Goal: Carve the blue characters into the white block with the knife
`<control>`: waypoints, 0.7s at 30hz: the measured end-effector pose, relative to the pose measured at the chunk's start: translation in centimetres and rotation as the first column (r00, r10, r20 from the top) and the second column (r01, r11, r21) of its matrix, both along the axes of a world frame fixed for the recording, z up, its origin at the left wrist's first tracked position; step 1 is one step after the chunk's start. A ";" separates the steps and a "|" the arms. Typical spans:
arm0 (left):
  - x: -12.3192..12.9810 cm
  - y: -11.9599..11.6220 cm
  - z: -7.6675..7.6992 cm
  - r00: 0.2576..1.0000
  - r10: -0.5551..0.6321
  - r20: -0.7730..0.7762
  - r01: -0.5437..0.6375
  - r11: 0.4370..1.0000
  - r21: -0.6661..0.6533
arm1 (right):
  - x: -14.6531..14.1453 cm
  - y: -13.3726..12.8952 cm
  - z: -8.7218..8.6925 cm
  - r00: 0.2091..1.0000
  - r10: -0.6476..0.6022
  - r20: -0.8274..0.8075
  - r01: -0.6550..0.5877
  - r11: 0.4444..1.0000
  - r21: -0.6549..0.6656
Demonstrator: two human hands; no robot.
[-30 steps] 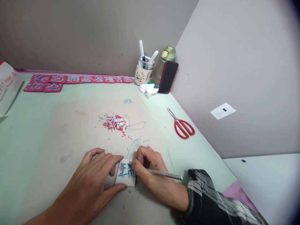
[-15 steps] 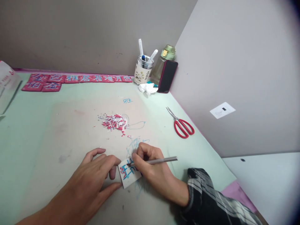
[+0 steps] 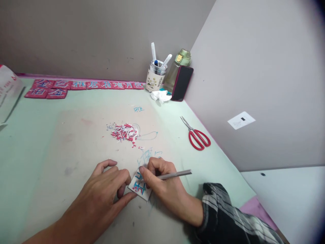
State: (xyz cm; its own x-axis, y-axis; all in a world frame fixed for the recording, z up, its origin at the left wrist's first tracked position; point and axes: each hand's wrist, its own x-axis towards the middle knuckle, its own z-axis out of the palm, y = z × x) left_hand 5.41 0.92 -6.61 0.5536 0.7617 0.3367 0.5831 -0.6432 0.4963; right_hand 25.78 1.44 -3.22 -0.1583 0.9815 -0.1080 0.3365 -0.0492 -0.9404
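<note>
On the bench [image 3: 27, 145], nearer the wearer than the pile of red and white scraps [image 3: 125, 132] and a little to its right, the small white block [image 3: 140, 184] lies turned cornerwise. The left hand [image 3: 101, 193] steadies it, its fingers narrowly apart, with the thumb against the near edge. The fingers of the right hand [image 3: 165, 183] pinch the silver-handled tool [image 3: 179, 174] over it; whether the hidden tip touches, I cannot tell. Blue strokes mark the block's face, with red only in a small patch near one edge, so the block looks only partly worked. Beyond the pile, the red character pieces [image 3: 93, 85] along the wall, with light blue strokes on red, seem complete. By comparison, most of the block's pale face looks unworked.
</note>
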 end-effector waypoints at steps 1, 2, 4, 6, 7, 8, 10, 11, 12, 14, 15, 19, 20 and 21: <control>-0.1 0.0 0.0 1.000 -0.013 0.000 0.013 1.000 -0.014 | 0.0 0.0 0.0 1.000 -0.002 0.010 0.002 1.000 0.007; -0.2 0.0 0.0 1.000 -0.025 -0.001 0.025 0.999 -0.032 | 0.0 0.0 0.0 1.000 -0.004 0.023 0.004 1.000 0.015; -0.4 -0.1 0.0 0.999 -0.046 -0.007 0.045 0.996 -0.073 | 0.0 0.0 0.0 0.999 -0.008 0.043 0.006 1.000 0.031; -0.6 -0.1 0.0 0.999 -0.042 -0.011 0.041 0.994 -0.098 | 0.0 -0.1 -0.1 0.999 -0.005 0.047 0.004 0.999 0.039; -0.7 -0.1 0.0 0.999 -0.037 -0.006 0.037 0.995 -0.097 | 0.0 -0.1 -0.1 0.999 -0.003 0.047 0.002 0.999 0.040; -0.8 0.0 0.0 0.999 -0.033 0.000 0.033 0.995 -0.091 | 0.0 -0.1 -0.2 0.999 -0.003 0.049 0.001 0.999 0.040; -0.8 0.1 0.2 0.999 -0.039 0.006 0.039 0.996 -0.078 | -0.1 -0.2 -0.2 0.998 -0.006 0.062 0.003 0.999 0.044; -0.8 0.2 0.3 0.999 -0.047 0.005 0.047 0.996 -0.077 | -0.1 -0.2 -0.2 0.998 -0.005 0.070 0.001 0.999 0.048; -0.8 0.4 0.3 0.998 -0.058 0.004 0.058 0.995 -0.079 | -0.1 -0.2 -0.2 0.997 -0.003 0.076 -0.001 0.999 0.053; -0.8 0.6 0.5 0.997 -0.075 -0.003 0.075 0.994 -0.077 | -0.1 -0.1 -0.1 0.996 0.002 0.088 -0.008 0.998 0.064; -0.8 0.7 0.6 0.997 -0.083 -0.005 0.082 0.994 -0.065 | -0.1 -0.1 -0.1 0.996 0.004 0.094 -0.010 0.998 0.069; -0.7 1.0 0.8 0.996 -0.084 -0.029 0.084 0.996 0.016 | -0.1 -0.1 -0.2 0.994 0.000 0.112 -0.008 0.997 0.075; -0.6 1.0 0.8 0.996 -0.082 -0.026 0.083 0.996 0.036 | -0.2 -0.1 -0.2 0.994 -0.002 0.110 -0.006 0.997 0.074; -0.6 1.0 0.8 0.996 -0.082 -0.020 0.083 0.995 0.054 | -0.2 -0.1 -0.3 0.995 -0.004 0.104 -0.004 0.997 0.073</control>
